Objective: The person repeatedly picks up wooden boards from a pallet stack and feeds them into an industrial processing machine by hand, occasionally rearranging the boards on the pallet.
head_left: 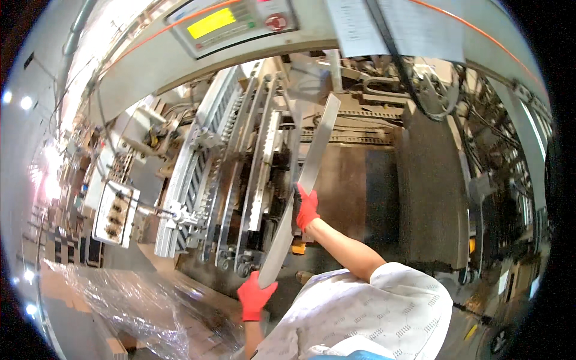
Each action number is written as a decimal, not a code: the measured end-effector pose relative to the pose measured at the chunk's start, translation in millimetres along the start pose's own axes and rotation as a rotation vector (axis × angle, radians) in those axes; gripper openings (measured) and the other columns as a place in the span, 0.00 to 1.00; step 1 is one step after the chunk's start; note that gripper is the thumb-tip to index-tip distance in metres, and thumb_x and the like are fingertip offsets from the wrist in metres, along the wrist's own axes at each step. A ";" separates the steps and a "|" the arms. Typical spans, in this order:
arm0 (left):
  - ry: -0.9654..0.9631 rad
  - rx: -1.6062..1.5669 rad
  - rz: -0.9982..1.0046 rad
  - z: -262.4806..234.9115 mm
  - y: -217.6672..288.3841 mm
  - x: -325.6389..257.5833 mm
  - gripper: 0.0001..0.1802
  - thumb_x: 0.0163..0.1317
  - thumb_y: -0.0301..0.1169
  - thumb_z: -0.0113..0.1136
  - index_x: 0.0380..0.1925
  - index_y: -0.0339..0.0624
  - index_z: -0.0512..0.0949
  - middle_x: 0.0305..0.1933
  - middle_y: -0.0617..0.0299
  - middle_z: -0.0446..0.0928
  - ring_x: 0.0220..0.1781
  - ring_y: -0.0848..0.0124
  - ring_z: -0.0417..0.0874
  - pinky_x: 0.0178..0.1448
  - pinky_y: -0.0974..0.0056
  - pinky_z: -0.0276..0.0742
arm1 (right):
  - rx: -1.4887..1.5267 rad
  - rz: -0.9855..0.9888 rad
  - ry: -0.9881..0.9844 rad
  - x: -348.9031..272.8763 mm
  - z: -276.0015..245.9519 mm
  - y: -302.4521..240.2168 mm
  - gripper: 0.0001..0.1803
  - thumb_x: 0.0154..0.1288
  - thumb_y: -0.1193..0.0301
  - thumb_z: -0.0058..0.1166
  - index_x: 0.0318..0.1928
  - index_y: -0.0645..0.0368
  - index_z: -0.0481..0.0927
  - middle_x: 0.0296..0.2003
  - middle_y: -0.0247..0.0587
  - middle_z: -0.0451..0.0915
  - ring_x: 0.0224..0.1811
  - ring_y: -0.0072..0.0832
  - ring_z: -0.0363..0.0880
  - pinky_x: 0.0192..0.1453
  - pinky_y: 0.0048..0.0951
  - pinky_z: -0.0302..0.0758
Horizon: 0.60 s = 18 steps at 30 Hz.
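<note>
1. Head view, strip: the long grey strip (319,143) slants across the front of the machine, right of the parallel rails (243,159). Contact with the machine cannot be determined.
2. Head view, left hand (256,295): red-gloved, closed on the strip's near end.
3. Head view, right hand (307,209): red-gloved, clamped around its middle.
4. Progress, as judged: pick-up complete; release not yet done. Remaining work cannot be determined.

Red gloves (307,208), pale grey strip (319,144), yellow screen (211,23) at eleven o'clock, white shirt (396,306) with grey print at five.
</note>
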State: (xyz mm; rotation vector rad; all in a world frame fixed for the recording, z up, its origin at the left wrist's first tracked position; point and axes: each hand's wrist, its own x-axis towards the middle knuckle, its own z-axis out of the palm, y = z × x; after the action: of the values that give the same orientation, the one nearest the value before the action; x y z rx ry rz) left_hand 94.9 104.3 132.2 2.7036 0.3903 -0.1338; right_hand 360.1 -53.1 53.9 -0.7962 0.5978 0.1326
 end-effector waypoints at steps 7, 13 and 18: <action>-0.124 -0.240 0.301 113.9 113.3 63.6 0.34 0.56 0.49 0.69 0.58 0.43 0.73 0.50 0.46 0.81 0.51 0.51 0.83 0.51 0.51 0.78 | -0.610 -0.396 0.353 -6.8 -108.8 -5.4 0.40 0.47 0.68 0.68 0.61 0.65 0.65 0.48 0.54 0.80 0.49 0.43 0.80 0.56 0.39 0.76; -0.391 -0.227 0.355 136.0 145.9 50.4 0.36 0.61 0.49 0.65 0.65 0.45 0.69 0.59 0.51 0.78 0.59 0.55 0.80 0.61 0.54 0.75 | -1.173 -0.383 0.639 34.8 -271.2 -118.2 0.39 0.46 0.62 0.64 0.61 0.58 0.67 0.44 0.57 0.81 0.46 0.55 0.82 0.51 0.47 0.80; -0.259 -0.036 0.385 177.0 67.6 19.0 0.35 0.61 0.50 0.62 0.66 0.48 0.69 0.61 0.49 0.76 0.62 0.53 0.77 0.62 0.52 0.74 | -1.333 -0.204 0.679 54.4 -375.3 -165.3 0.41 0.45 0.63 0.64 0.63 0.52 0.66 0.56 0.55 0.77 0.57 0.52 0.77 0.57 0.49 0.76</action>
State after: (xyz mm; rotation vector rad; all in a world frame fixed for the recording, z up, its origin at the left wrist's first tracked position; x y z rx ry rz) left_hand 126.3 -21.9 -6.9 2.6236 -0.2011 -0.3548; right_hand 289.4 -439.5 -75.9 -2.2395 1.0616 0.0554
